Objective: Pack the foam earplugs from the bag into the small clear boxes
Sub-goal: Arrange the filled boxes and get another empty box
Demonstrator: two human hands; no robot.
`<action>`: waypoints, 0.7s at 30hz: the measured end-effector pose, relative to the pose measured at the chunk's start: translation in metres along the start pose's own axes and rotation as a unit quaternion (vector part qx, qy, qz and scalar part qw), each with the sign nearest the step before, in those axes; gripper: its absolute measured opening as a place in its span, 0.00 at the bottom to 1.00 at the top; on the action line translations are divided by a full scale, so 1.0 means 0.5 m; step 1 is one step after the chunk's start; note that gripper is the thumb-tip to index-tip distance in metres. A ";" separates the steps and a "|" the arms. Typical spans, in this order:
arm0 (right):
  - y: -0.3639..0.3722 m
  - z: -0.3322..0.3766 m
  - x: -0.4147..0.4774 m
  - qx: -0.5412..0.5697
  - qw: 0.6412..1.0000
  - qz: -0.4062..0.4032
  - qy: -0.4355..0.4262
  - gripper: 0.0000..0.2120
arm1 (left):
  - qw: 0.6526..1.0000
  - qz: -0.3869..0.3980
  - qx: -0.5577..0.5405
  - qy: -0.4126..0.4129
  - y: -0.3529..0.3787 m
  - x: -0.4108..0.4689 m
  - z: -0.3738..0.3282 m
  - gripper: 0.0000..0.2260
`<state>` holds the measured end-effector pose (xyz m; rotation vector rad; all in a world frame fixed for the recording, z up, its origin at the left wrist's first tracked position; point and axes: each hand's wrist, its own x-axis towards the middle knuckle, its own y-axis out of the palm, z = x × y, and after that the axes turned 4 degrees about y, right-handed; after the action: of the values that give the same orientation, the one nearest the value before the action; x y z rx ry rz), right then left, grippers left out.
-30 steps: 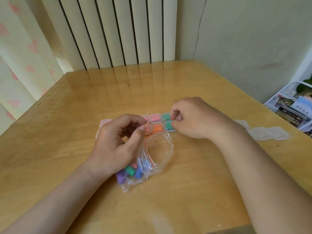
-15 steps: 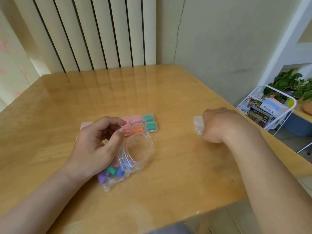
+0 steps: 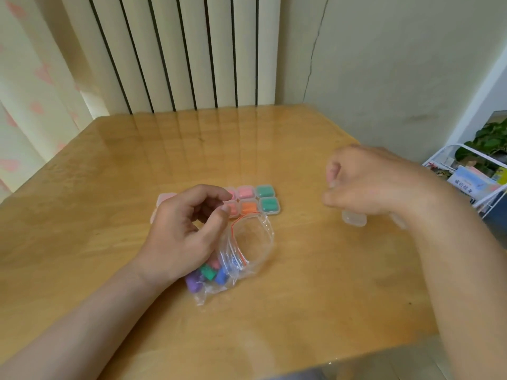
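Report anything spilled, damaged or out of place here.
Nothing is spilled: the loose earplugs lie inside the bag, and the filled boxes sit in a tidy grid. The only damage is a crack running down the wall.

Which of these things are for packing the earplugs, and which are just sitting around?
For the job:
- bag
- foam earplugs inside it
- filled boxes
- empty clear box by the right hand

Just lying about:
- magazine rack
- plant
- curtain
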<state>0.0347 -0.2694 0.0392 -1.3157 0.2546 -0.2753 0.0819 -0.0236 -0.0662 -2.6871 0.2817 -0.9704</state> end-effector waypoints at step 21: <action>0.142 0.140 0.061 0.522 0.805 0.162 -0.232 0.09 | 0.998 -0.053 -0.024 -0.002 -0.015 0.017 0.012 0.08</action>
<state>0.0909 -0.1998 -0.0142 -0.1911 -0.1066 0.2068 0.0931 -0.0175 -0.0632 -2.7723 0.1662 -0.9992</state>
